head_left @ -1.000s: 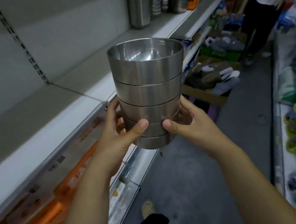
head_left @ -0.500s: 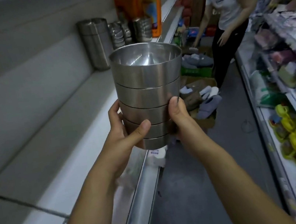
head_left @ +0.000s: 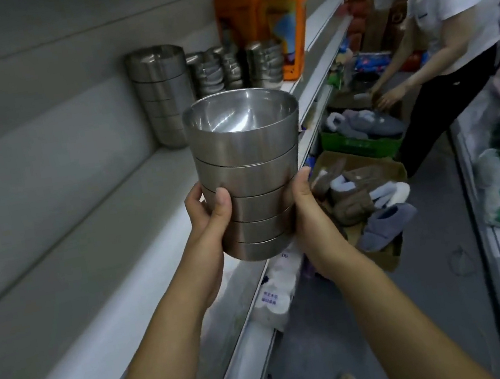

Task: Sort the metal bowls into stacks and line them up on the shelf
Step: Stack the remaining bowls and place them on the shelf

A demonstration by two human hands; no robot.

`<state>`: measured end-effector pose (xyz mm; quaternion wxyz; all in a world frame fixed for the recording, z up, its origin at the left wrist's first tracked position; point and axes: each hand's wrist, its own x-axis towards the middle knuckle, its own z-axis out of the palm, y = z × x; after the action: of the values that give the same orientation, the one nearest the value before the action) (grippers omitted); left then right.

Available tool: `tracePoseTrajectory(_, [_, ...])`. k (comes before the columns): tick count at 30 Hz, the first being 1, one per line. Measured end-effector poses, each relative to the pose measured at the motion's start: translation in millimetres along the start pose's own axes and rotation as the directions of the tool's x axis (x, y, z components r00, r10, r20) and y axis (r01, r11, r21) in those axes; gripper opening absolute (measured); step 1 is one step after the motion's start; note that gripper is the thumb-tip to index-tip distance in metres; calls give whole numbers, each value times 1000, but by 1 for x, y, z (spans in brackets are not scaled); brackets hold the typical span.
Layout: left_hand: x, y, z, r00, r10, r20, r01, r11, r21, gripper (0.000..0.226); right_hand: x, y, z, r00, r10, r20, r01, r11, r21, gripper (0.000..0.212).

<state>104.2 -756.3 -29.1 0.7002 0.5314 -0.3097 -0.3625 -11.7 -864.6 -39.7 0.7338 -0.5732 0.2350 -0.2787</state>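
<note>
Clasping the nested stack of metal bowls (head_left: pixel 248 176) between left hand (head_left: pixel 207 225) and right hand (head_left: pixel 309 212), fingers wrapped round its lower half for steadiness, the person holds it above the shelf (head_left: pixel 113 243) edge, apart from the shelved stacks (head_left: pixel 161 95).

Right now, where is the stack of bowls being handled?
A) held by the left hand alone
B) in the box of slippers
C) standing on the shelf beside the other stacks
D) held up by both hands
D: the left hand and right hand grip the bowl stack from opposite sides, clear of the shelf.
</note>
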Motion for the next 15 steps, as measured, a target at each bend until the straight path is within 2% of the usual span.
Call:
tracePoseTrajectory(4, [53,-7,24,990,53,-134,-55,998,-16,86,60,-19,-31,998,-10,63,15,997,-79,88])
tracePoseTrajectory(9, [107,-14,49,946,97,-308,-110,994,-25,87,122,-45,-57,983,54,173,-19,980,-199,90])
tracePoseTrajectory(11, [122,-15,50,925,95,-367,-118,992,-42,89,143,-53,-63,971,75,225,-17,968,-251,69])
tracePoseTrajectory(13, [132,-15,46,913,96,-397,-128,990,-53,85,159,-61,-64,963,85,257,5,943,-332,33])
tracePoseTrajectory(14, [137,-14,42,907,98,-410,-131,990,-53,87,165,-67,-58,954,108,280,5,927,-375,27])
tracePoseTrajectory(15, [142,-12,37,896,113,-429,-148,988,-50,94,176,-65,-53,942,126,312,0,927,-375,32])
